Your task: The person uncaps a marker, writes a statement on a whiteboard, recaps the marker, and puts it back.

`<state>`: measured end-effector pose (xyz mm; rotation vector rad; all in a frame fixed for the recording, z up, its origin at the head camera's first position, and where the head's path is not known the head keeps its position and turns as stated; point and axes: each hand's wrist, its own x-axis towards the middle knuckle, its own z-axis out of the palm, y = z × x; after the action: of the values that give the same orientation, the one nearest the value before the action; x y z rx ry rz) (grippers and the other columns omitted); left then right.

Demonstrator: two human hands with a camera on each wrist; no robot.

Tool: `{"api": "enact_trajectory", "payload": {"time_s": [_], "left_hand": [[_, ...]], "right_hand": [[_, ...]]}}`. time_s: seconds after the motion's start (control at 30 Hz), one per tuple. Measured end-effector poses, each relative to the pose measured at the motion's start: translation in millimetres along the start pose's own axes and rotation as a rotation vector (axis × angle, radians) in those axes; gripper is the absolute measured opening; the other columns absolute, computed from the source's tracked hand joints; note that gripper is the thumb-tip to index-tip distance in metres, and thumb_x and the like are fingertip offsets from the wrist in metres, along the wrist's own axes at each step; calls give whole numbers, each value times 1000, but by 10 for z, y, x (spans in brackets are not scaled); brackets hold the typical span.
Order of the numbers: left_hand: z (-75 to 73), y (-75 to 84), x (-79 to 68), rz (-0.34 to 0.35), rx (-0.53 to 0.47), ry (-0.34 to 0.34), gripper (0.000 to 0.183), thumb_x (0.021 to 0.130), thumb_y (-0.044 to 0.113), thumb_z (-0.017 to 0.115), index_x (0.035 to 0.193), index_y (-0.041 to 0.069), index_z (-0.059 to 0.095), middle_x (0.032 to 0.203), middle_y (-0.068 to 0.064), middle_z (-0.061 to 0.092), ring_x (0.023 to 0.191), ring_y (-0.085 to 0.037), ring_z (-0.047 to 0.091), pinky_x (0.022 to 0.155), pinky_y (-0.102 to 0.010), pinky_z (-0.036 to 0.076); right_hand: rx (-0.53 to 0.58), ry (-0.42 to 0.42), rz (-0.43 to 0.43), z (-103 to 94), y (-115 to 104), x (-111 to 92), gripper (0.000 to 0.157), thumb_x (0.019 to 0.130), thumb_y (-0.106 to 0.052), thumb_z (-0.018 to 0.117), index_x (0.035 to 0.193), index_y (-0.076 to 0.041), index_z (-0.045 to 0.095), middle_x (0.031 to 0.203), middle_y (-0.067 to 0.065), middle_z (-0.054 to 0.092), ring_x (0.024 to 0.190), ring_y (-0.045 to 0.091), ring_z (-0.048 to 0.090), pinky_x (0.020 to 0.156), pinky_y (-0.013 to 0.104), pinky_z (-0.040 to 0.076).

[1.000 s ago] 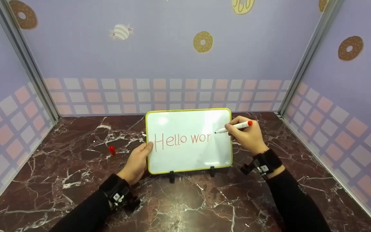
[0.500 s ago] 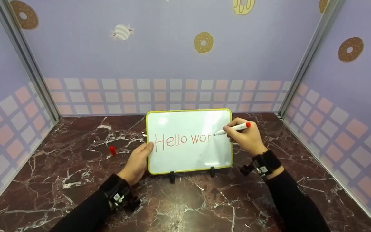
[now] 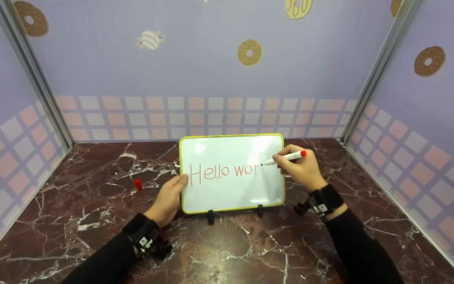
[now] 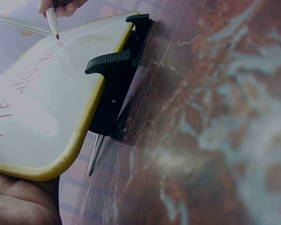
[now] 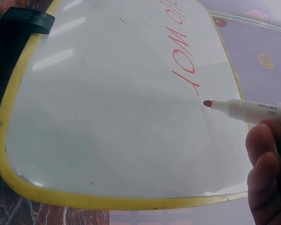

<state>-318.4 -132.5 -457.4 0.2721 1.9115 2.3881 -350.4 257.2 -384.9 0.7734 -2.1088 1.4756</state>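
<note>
A yellow-framed whiteboard [image 3: 227, 197] leans upright on a black stand [image 4: 107, 65], with "Hello wor" written across it in red. My left hand [image 3: 168, 199] grips the board's left edge, thumb on the front; its other fingers are mostly hidden behind the board. Between thumb and fingers my right hand [image 3: 302, 167] pinches a white marker [image 5: 253, 111] with a red end. The marker's dark red tip is close to the end of the "r"; whether it touches the surface I cannot tell.
A red marker cap [image 3: 138, 184] stands on the dark marbled table [image 3: 93, 236], left of the board. Behind rises a lilac wall [image 3: 195, 79] with checks and sweet prints; side walls flank the table.
The right hand with the marker has shifted slightly left and down, bringing the tip nearer the "r". The left hand, the board and the writing look the same.
</note>
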Motion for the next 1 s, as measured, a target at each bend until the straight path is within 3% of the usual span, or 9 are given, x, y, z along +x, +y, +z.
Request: {"api": "enact_trajectory", "payload": {"time_s": [0.37, 0.77, 1.0], "left_hand": [[-1, -10, 7, -2, 13, 14, 44, 124, 24, 40, 140, -11, 59, 121, -18, 77, 105, -22, 76, 90, -36, 62], [4, 13, -11, -13, 10, -7, 43, 124, 27, 39, 138, -10, 58, 121, -17, 77, 106, -24, 76, 90, -38, 63], [7, 10, -9, -11, -2, 5, 43, 124, 25, 40, 137, -11, 58, 120, -18, 77, 104, -23, 76, 90, -37, 63]], "right_hand": [[-3, 10, 4, 9, 0, 1, 11, 100, -1, 82, 90, -2, 78, 72, 12, 73, 56, 19, 67, 50, 25, 56], [2, 10, 14, 2, 4, 0, 11, 100, -2, 83, 91, -3, 78, 73, 12, 74, 56, 22, 68, 51, 34, 61], [4, 18, 18, 12, 5, 0, 10, 99, -2, 84, 91, -2, 78, 74, 14, 74, 56, 21, 68, 51, 28, 59]]}}
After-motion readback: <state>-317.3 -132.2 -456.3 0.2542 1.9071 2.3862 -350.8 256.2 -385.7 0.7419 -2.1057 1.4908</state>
